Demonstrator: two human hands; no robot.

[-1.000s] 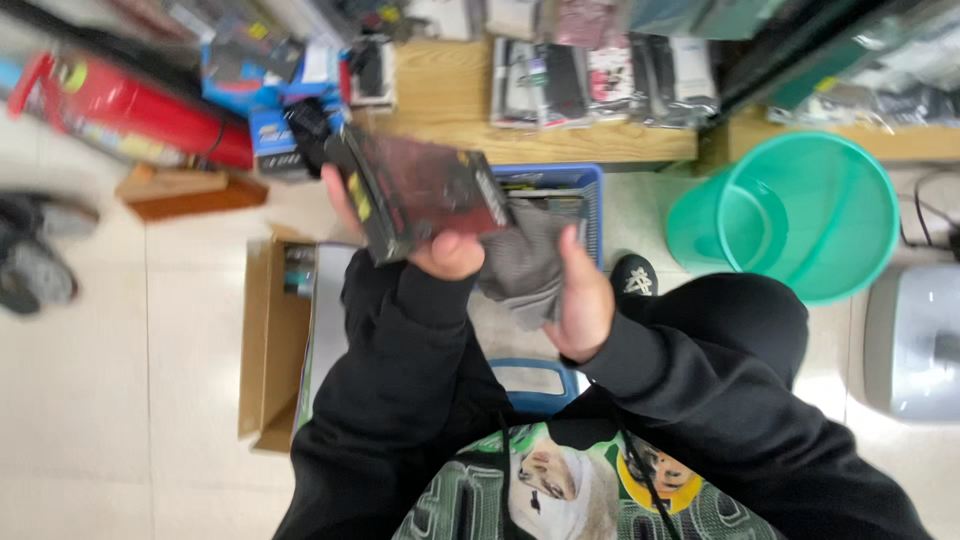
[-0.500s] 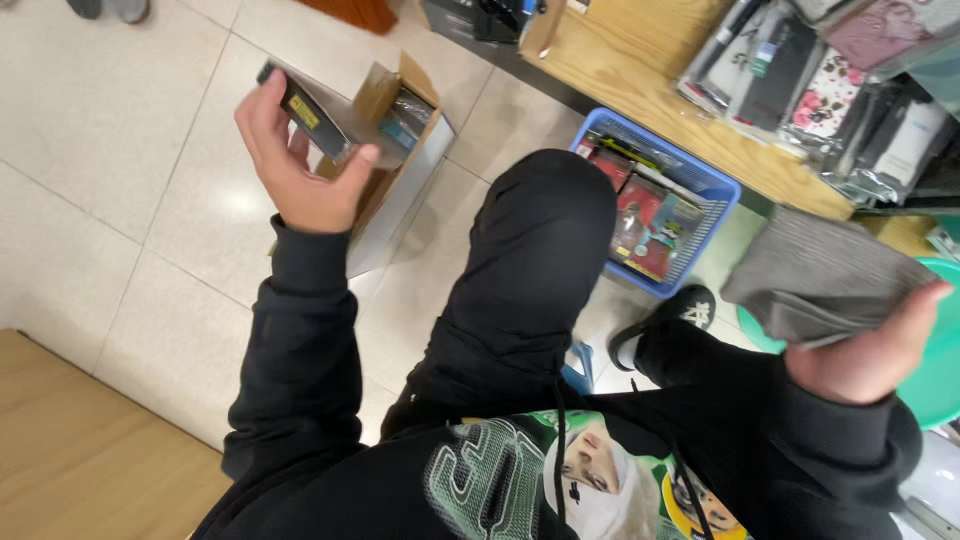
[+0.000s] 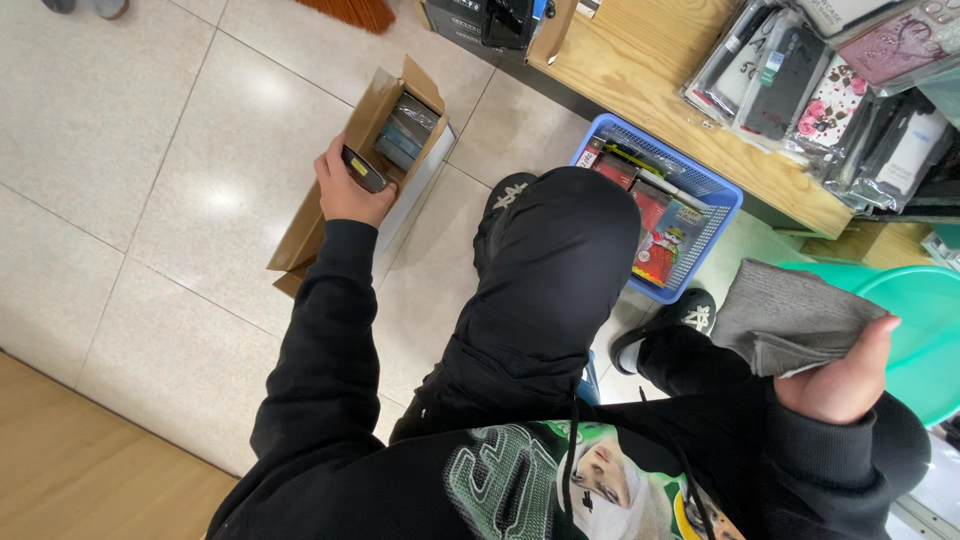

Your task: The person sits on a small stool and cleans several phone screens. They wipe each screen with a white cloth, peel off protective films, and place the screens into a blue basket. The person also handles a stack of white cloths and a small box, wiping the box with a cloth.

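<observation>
My left hand (image 3: 348, 192) has come down since a sec ago: it was raised w/ the small dark packet (image 3: 364, 168) over the floor, now it's at the rim of the open cardboard box (image 3: 300, 235), upper left of frame, fingers closed round the packet, which sits just at the box opening. Looks to me like the packet is abt to go in w/ the others, not yet let go. My right hand (image 3: 835, 380), lower right, stays gripping the folded grey cloth (image 3: 790, 315), just in front of the green tub (image 3: 920, 335).

Count: 1 cardboard box, a few packets inside (can't tell exact no.), 1 packet in hand, 1 cloth, 1 blue basket (image 3: 712, 195) w/ several flat packs, 1 tub, 1 wooden shelf (image 3: 650, 90) upper right w/ a row of phone cases, too overlapped to count.
</observation>
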